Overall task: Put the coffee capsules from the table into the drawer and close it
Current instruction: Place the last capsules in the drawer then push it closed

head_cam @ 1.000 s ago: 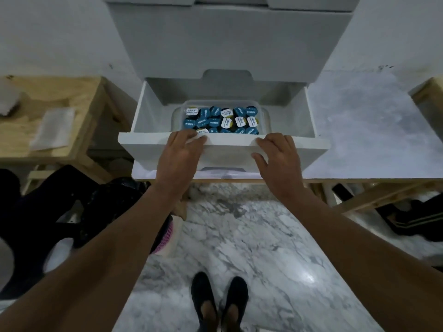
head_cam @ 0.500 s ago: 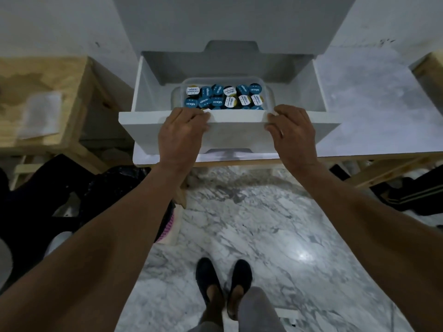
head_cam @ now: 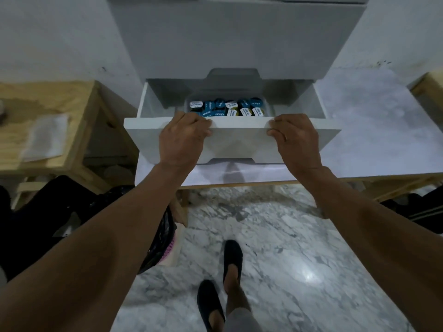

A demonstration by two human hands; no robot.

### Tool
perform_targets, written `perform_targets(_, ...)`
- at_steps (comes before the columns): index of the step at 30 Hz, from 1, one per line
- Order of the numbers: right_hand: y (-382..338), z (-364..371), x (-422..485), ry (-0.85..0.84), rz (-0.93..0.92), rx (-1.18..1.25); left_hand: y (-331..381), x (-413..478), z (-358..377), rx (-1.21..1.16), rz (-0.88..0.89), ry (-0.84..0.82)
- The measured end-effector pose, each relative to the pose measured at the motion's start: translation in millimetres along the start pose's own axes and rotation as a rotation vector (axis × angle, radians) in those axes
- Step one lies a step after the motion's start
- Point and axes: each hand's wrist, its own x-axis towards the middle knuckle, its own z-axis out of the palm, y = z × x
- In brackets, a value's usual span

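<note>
White drawer [head_cam: 232, 137] part-open at frame centre, both hands on its front panel.

Left hand [head_cam: 182, 137] and right hand [head_cam: 296, 137] set well apart, fingers hooked over the top edge of the panel, clamped on it. Coffee capsules [head_cam: 227, 108], blue-topped with white labels, packed in a clear tray [head_cam: 266, 101] inside the drawer, just behind the panel. Compared with half a second ago: less of the capsule rows visible over the panel, grip tightened from resting to curled, drawer apparently pushed further into the grey cabinet [head_cam: 235, 37]. Bench [head_cam: 374, 130] at right of frame bare of capsules where visible. Judged stage: loading complete, closing under way; remaining travel to be pushed evenly with fingers withdrawn from the top edge before the panel meets the cabinet.
</note>
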Motion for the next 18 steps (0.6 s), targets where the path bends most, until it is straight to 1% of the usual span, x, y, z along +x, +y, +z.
perform_targets(5, 18, 19, 23, -0.024, 0.013, -0.025, -3, 23, 15, 0.041, -0.015, -0.042)
perform_targets(8, 26, 28, 38, -0.018, -0.004, -0.021, -9, 37, 25, 0.063, -0.02, -0.036)
perform_targets(12, 32, 41, 54, 0.005, -0.015, -0.028, -19, 54, 40, 0.071, -0.014, 0.025)
perform_targets(15, 38, 51, 61, 0.025, 0.029, -0.055, -26, 62, 50, 0.059, -0.006, 0.093)
perform_targets(16, 41, 53, 63, 0.016, 0.043, -0.074, -28, 63, 52, 0.061, -0.012, 0.118)
perform_targets(18, 45, 54, 68, -0.002, 0.012, -0.154, -32, 66, 55, 0.085, -0.012, 0.145)
